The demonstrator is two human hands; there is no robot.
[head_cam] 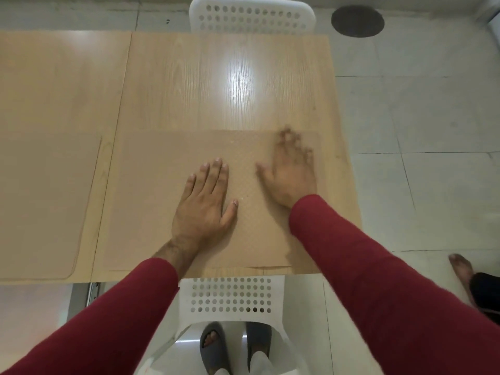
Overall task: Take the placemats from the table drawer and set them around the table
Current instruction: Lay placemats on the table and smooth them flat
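1. Motion blur smears the right hand (288, 171) at centre right, its fingers spread flat on a tan placemat (167, 201); the frame's left edge cuts off a second placemat (40, 207) at lower left and a third placemat (54, 77) at upper left.
2. The left hand (205, 204) lies flat, fingers straight, pressing the same mat, holding nothing.
3. A light wood table (235, 85) stands on pale floor tiles (419, 117); white perforated chairs (230, 296) sit at the frame's top and bottom.
4. No writing is legible.
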